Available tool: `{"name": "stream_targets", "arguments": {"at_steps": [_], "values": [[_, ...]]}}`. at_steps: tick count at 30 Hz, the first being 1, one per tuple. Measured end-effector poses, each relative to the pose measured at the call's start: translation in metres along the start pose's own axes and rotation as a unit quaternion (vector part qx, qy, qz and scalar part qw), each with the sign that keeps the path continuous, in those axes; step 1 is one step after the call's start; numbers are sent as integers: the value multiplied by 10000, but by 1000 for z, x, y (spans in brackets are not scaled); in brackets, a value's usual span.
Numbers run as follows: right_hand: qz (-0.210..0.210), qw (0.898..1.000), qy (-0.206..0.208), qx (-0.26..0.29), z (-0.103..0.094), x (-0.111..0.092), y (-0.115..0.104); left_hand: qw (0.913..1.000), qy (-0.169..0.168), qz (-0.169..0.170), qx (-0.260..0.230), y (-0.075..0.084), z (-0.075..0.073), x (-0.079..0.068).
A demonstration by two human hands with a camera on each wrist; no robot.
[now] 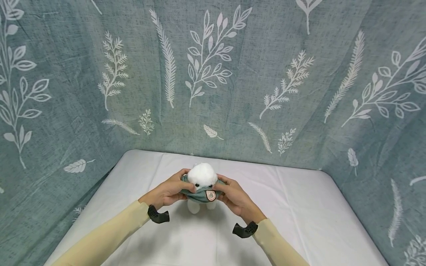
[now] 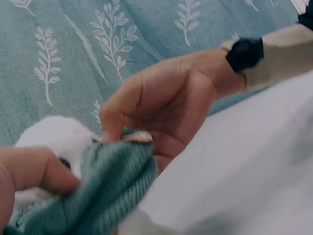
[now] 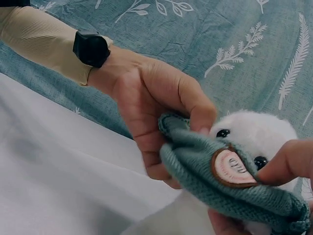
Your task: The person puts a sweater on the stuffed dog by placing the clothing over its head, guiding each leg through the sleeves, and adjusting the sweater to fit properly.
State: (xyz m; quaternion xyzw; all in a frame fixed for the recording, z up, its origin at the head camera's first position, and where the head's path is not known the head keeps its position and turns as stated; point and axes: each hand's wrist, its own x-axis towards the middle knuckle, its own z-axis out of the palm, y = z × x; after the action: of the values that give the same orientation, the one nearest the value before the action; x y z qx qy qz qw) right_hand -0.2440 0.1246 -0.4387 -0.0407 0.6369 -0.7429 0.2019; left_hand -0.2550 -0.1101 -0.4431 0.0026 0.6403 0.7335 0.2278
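Note:
A white plush toy with black eyes stands on the white-covered table. A green knitted garment with a round-edged patch is bunched across the toy's lower face, just under the eyes; the white legs show below it. My left hand grips one side of the knit, thumb in front near an eye. On the opposite side, my right hand pinches the knit between thumb and fingers. The right wrist view shows the knit stretched and folded between both hands. Some fingertips are hidden behind the cloth.
White cloth covers the table, creased in places. Blue-green curtains with white leaf prints hang behind and along both sides. A black band sits on the left wrist and another black band on the right.

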Motion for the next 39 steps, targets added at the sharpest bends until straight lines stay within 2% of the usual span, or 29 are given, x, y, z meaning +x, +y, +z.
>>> {"name": "stream_targets", "arguments": {"at_steps": [5,8,18,28,39], "values": [[127,9998,-71,123,0,1,0,9996,-20,-87,263,4,1,-1],[106,9997,-167,165,0,2,1,9997,-28,-59,240,4,2,-1],[25,9996,-16,265,4,2,3,9998,136,130,-96,-1,10,-1],[11,9995,163,286,6,1,8,9990,234,110,-359,-5,10,1],[37,9977,195,647,4,5,6,9961,425,130,-760,-6,11,4]]}}
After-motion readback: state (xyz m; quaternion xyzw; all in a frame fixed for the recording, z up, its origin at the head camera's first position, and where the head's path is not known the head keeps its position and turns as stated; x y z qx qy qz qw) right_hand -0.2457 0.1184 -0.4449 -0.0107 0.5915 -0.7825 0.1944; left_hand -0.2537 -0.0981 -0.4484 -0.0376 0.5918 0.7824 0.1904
